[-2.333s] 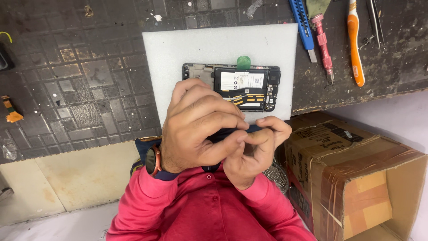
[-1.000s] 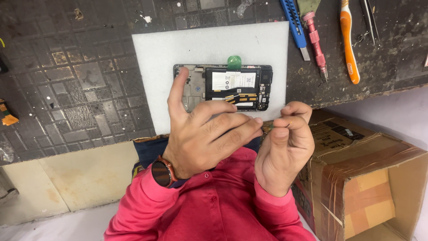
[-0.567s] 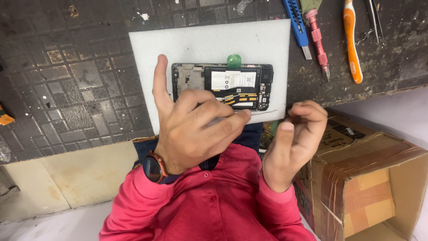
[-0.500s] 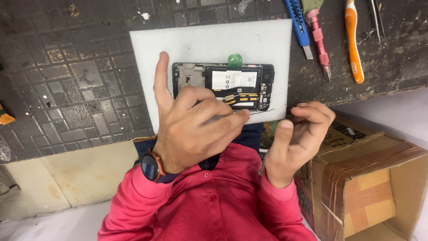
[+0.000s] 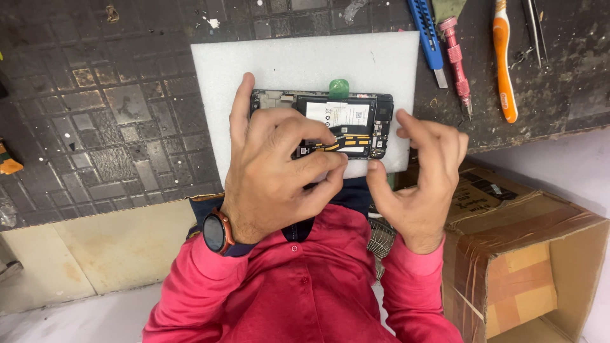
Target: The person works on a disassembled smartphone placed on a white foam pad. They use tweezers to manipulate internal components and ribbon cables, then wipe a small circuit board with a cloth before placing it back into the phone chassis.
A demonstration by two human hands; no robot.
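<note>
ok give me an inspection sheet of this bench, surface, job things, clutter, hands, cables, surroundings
surface: dark, stained grid-pattern bench mat with a white foam pad laid on it.
job's things: opened phone with its back off lies flat on the pad; battery and orange flex strips exposed; a green pick sits at its top edge.
clutter: blue tool, pink screwdriver, orange-handled tool, tweezers lined up at upper right.
grippers: left hand covers the phone's lower left, fingers bent on it; right hand open beside the phone's right end, holding nothing.
cables: nothing seen apart from the phone's own flex strips.
surroundings: open cardboard box lower right; red shirt, wristwatch.
</note>
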